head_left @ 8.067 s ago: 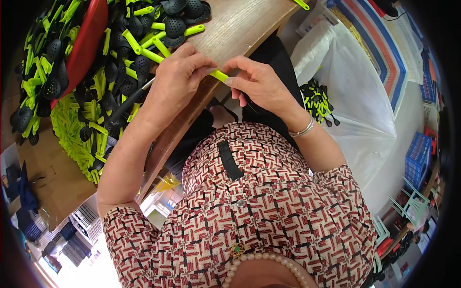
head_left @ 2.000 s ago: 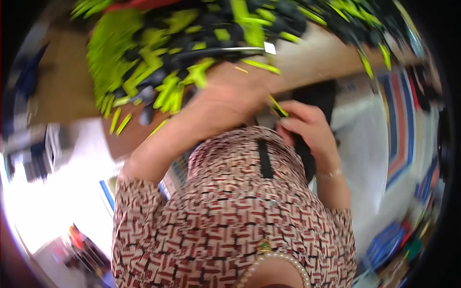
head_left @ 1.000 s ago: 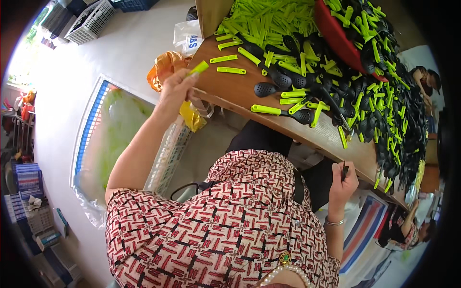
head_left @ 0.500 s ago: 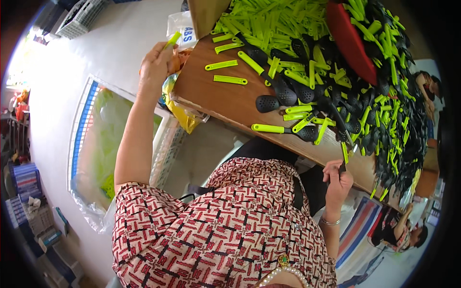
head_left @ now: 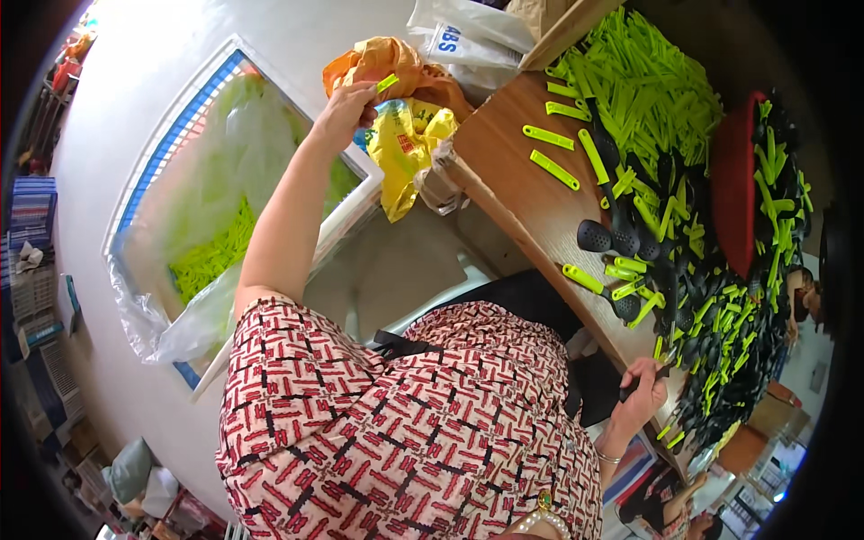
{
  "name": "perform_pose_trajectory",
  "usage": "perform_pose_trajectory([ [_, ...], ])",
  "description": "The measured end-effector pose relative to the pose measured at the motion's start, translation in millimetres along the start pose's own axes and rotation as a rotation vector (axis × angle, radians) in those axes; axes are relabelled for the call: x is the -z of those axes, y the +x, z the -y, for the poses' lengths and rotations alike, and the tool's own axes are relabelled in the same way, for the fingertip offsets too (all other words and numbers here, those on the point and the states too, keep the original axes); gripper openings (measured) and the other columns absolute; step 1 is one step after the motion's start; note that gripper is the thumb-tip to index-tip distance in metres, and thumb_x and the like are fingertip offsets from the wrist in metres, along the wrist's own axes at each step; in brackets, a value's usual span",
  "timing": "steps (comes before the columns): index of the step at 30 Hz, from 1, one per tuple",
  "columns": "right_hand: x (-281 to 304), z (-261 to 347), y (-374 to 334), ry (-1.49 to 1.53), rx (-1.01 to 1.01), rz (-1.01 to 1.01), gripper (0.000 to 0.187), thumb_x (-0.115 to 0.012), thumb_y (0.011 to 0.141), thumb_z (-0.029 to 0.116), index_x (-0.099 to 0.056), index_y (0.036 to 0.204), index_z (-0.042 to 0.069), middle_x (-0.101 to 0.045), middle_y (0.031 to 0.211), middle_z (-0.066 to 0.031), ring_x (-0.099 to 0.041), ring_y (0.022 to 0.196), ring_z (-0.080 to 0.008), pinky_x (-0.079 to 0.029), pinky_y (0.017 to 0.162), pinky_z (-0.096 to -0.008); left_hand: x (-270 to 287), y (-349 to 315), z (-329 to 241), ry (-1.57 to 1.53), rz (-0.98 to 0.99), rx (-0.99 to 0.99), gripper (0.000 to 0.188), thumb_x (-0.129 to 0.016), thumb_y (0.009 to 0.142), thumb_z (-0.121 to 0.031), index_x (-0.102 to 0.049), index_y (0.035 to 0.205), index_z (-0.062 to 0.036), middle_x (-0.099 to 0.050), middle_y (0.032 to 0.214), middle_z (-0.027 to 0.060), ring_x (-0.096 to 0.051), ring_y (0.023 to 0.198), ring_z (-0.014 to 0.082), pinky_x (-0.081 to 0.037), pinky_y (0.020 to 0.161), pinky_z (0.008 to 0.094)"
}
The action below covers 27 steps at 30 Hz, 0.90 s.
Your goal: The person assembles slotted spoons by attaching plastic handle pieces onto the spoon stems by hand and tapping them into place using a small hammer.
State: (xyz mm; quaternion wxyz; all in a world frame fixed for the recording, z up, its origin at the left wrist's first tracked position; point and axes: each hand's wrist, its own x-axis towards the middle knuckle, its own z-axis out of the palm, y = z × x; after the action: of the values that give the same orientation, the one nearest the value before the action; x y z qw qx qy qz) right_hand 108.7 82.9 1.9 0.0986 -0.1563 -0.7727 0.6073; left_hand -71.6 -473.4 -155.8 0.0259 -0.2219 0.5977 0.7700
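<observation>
My left hand, arm stretched out past the table's left edge, pinches a small bright green plastic handle piece. It is above an orange bag and a yellow plastic bag. Down by the table's near edge, my right hand is closed around a dark-handled tool; its tip is too small to make out. Several green handle pieces lie singly on the brown table. Beside them are black perforated spoons, some with green handles fitted.
A big heap of green pieces covers the far table, next to a red container. Black and green utensils pile up on the right. A plastic-lined crate with green pieces inside stands at left. Other people sit at lower right.
My view has turned, so the table sits further right and more of the crate shows. My left hand, still pinching the green piece, is now over the bags. My right hand keeps its grip.
</observation>
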Motion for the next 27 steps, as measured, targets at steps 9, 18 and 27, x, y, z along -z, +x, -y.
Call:
perform_pose_trajectory([
  [9, -9.0, 0.1, -6.5, -0.096, 0.062, 0.062, 0.025, -0.052, 0.099, 0.006, -0.05, 0.076, -0.001, -0.054, 0.076, -0.0095, -0.045, 0.058, -0.0109, -0.036, 0.052, -0.0216, -11.6, 4.0, 11.7, -0.056, 0.079, -0.078, 0.027, -0.053, 0.098, -0.015, -0.066, 0.12, -0.0042, -0.063, 0.09, 0.0025, -0.057, 0.072, 0.0102, -0.048, 0.065, 0.0255],
  [18, -2.0, -9.4, -8.7, -0.095, 0.078, 0.057, 0.022, -0.054, 0.1, 0.008, -0.053, 0.08, 0.001, -0.054, 0.076, -0.0087, -0.045, 0.057, -0.0104, -0.036, 0.052, -0.0216, -20.4, 69.4, 56.5, 1.511, 0.108, -0.304, 0.02, -0.061, 0.086, -0.02, -0.075, 0.099, -0.0194, -0.07, 0.109, 0.0045, -0.065, 0.105, 0.0272, -0.052, 0.085, 0.0424],
  [27, 10.0, -12.4, -25.5, -0.142, 0.047, 0.019, 0.022, -0.053, 0.1, 0.008, -0.053, 0.079, 0.001, -0.055, 0.076, -0.0078, -0.046, 0.058, -0.0095, -0.035, 0.052, -0.0208, -37.2, 79.9, 83.3, 1.81, 0.214, -0.089, 0.026, -0.06, 0.089, -0.019, -0.072, 0.111, -0.0257, -0.066, 0.128, 0.0025, -0.059, 0.121, 0.0203, -0.038, 0.098, 0.0475],
])
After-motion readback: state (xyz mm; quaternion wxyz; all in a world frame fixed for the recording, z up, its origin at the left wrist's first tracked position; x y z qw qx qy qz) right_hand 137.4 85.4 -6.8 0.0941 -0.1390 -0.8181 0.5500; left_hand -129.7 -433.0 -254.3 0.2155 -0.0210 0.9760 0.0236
